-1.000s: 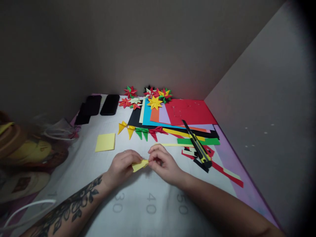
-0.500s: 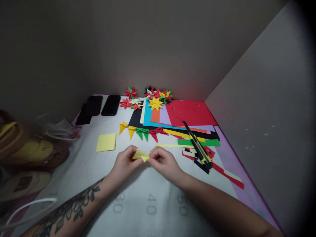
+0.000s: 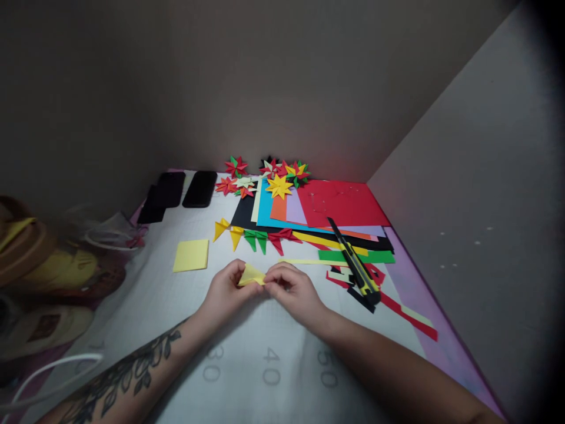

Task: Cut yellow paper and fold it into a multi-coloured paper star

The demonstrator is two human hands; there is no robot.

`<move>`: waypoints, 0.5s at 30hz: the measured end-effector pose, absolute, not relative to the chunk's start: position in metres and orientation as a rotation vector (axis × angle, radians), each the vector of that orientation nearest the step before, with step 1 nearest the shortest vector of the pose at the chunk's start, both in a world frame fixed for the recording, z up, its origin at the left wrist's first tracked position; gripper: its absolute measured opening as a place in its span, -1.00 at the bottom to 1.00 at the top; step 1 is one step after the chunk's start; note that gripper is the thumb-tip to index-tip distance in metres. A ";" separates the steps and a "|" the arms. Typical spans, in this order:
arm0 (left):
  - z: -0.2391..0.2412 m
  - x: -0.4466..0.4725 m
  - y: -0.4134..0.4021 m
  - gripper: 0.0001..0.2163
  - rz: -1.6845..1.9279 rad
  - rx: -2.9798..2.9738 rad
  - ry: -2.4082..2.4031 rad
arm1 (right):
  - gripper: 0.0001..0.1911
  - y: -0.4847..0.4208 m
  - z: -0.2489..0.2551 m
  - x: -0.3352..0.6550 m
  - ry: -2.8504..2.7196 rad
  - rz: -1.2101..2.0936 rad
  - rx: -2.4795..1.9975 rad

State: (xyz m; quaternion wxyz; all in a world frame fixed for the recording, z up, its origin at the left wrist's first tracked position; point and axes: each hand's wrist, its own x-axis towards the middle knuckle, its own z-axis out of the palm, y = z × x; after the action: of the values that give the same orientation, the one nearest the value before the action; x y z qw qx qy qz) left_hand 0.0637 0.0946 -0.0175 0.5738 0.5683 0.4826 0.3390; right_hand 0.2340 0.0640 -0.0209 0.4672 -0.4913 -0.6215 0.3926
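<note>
Between my two hands is a small folded piece of yellow paper (image 3: pixel 251 275), pale and partly covered by fingers. My left hand (image 3: pixel 227 287) pinches its left side, thumb along the lower edge. At the paper's right end, the fingertips of my right hand (image 3: pixel 294 290) are closed on it, close to the left thumb. Just beyond the hands lies a row of folded paper pieces: yellow ones (image 3: pixel 236 237), green ones (image 3: pixel 255 240) and red ones (image 3: pixel 282 238). A pad of yellow square paper (image 3: pixel 190 255) lies to the left of my hands.
A utility knife (image 3: pixel 355 265) lies on paper strips (image 3: pixel 379 257) at the right. Behind are coloured sheets (image 3: pixel 344 203) and several folded paper stars (image 3: pixel 279 186). Two dark phones (image 3: pixel 199 189) lie back left. A basket (image 3: pixel 26 253) and white cable (image 3: pixel 53 368) crowd the left side.
The right fingers have shifted slightly over the yellow paper, whose visible part now looks more upright and triangular. Both hands keep hold of it. The whole view has moved slightly.
</note>
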 end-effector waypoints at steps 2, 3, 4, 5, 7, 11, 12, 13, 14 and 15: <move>-0.015 0.065 0.094 -0.76 0.783 1.330 1.134 | -0.93 0.063 -0.020 0.233 -1.497 0.985 -1.250; -0.014 0.065 0.094 -0.76 0.779 1.339 1.139 | -0.92 0.063 -0.020 0.232 -1.476 1.003 -1.273; -0.014 0.065 0.093 -0.76 0.775 1.355 1.144 | -0.93 0.063 -0.020 0.232 -1.449 1.027 -1.292; -0.013 0.065 0.093 -0.77 0.766 1.377 1.148 | -0.94 0.063 -0.020 0.231 -1.419 1.054 -1.307; -0.014 0.065 0.093 -0.79 0.742 1.436 1.149 | -0.97 0.063 -0.022 0.230 -1.345 1.106 -1.326; -0.013 0.064 0.093 -0.84 0.710 1.514 1.125 | -0.92 0.064 -0.025 0.228 -1.261 1.117 -1.334; -0.012 0.064 0.092 -0.85 0.708 1.517 1.116 | -0.91 0.064 -0.025 0.228 -1.269 1.098 -1.334; -0.012 0.064 0.092 -0.85 0.704 1.516 1.106 | -0.90 0.064 -0.025 0.227 -1.285 1.080 -1.334; -0.012 0.063 0.092 -0.84 0.697 1.513 1.097 | -0.90 0.063 -0.025 0.227 -1.303 1.063 -1.335; -0.011 0.063 0.092 -0.83 0.688 1.509 1.092 | -0.91 0.063 -0.024 0.227 -1.320 1.048 -1.336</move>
State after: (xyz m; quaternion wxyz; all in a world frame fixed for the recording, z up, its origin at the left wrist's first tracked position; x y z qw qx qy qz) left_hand 0.0632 0.0916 -0.0114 0.5462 0.6367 0.4604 0.2903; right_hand 0.2267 0.0627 -0.0243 0.4755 -0.5464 -0.5401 0.4285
